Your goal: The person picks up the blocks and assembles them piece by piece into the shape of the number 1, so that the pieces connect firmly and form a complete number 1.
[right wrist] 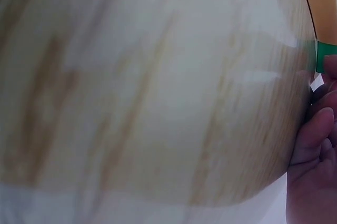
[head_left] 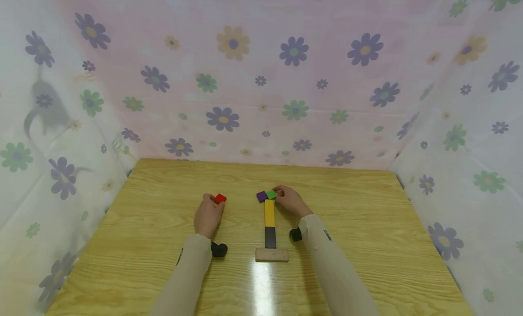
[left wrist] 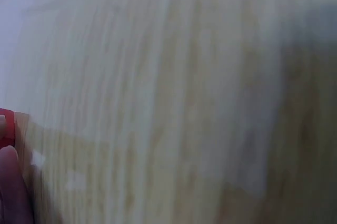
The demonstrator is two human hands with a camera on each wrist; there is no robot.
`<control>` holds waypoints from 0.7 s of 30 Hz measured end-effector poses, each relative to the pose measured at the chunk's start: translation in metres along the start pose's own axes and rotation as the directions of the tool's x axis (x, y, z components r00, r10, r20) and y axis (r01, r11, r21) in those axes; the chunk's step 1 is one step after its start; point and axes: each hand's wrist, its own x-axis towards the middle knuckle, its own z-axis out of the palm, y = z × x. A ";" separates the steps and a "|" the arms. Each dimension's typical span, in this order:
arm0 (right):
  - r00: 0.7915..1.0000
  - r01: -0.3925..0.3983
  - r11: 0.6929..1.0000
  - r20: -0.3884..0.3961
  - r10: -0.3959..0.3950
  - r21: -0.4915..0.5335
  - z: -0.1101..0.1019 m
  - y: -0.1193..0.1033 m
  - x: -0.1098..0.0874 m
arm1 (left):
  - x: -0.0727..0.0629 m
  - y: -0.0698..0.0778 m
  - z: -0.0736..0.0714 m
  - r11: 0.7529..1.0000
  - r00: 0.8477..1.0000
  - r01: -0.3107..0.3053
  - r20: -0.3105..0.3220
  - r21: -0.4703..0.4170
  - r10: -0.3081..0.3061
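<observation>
My left hand (head_left: 208, 215) pinches a small red block (head_left: 220, 198) between thumb and fingers, a little left of the other blocks. At the left edge of the left wrist view, part of the red block (left wrist: 6, 127) shows beside a fingertip. My right hand (head_left: 292, 201) holds a green block (head_left: 271, 195) by its right side, its fingers curled. That green block touches a purple block (head_left: 261, 197) on its left. Below the pair stands a column: a long yellow block (head_left: 269, 213), then a black block (head_left: 270, 237), then a crosswise plain wooden block (head_left: 271, 255).
The blocks lie on a wood-grain table (head_left: 351, 207). A flower-patterned cloth (head_left: 261, 98) rises behind the table and along both sides. Dark wrist-worn devices (head_left: 219, 249) stick out from both sleeves, low over the tabletop.
</observation>
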 end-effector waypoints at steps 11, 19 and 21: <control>1.000 0.013 1.000 -0.013 -0.013 -0.008 -0.003 0.001 -0.001 | 0.001 -0.002 0.007 0.998 0.999 -0.039 0.012 -0.040 0.039; 1.000 0.008 1.000 0.001 -0.008 -0.006 -0.001 0.001 0.001 | 0.003 0.000 0.009 0.998 0.998 -0.035 0.043 -0.054 0.037; 1.000 0.010 1.000 0.001 -0.010 -0.003 0.000 0.001 0.001 | 0.003 0.000 0.011 0.998 0.998 -0.036 0.048 -0.050 0.038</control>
